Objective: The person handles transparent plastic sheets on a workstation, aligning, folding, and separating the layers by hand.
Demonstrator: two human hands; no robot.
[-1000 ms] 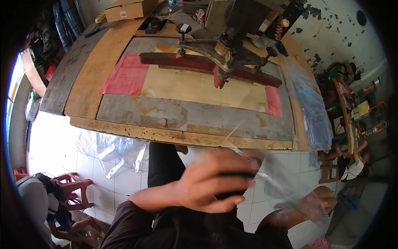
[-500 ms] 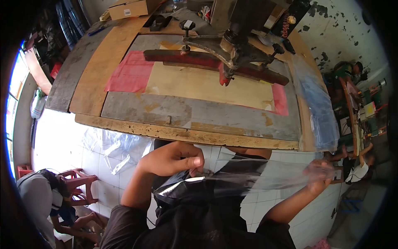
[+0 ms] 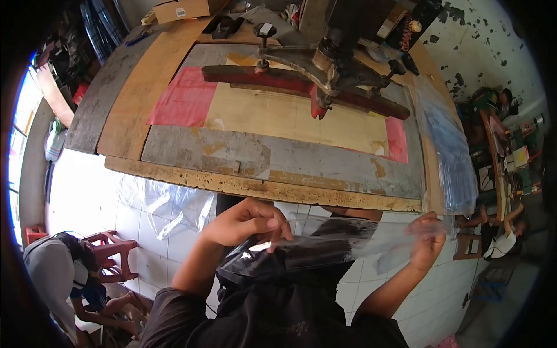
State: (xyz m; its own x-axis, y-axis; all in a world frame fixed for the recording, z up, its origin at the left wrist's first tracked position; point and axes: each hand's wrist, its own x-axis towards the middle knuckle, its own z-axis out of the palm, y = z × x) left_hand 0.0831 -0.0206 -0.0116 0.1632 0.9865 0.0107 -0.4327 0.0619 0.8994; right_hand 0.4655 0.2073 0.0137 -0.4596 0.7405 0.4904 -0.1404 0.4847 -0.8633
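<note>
A clear, glossy plastic sheet [image 3: 316, 252] stretches sideways across the lower center of the frame, held up near both ends, its left portion curling and catching a bright white glint, its see-through right portion showing paler.

Dark patches [image 3: 458, 79] marked the wall [image 3: 484, 55]; the floor [image 3: 152, 261] was white-tiled; a red stool [image 3: 114, 252] stood left; the window [image 3: 22, 116] glowed.

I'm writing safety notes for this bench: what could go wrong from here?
The clear plastic sheet between the left hand and right hand looks thin, so it could crease. It might catch on the worn wooden edge close by. Hands reaching beneath the red bar could be pinched if it moves down.
</note>
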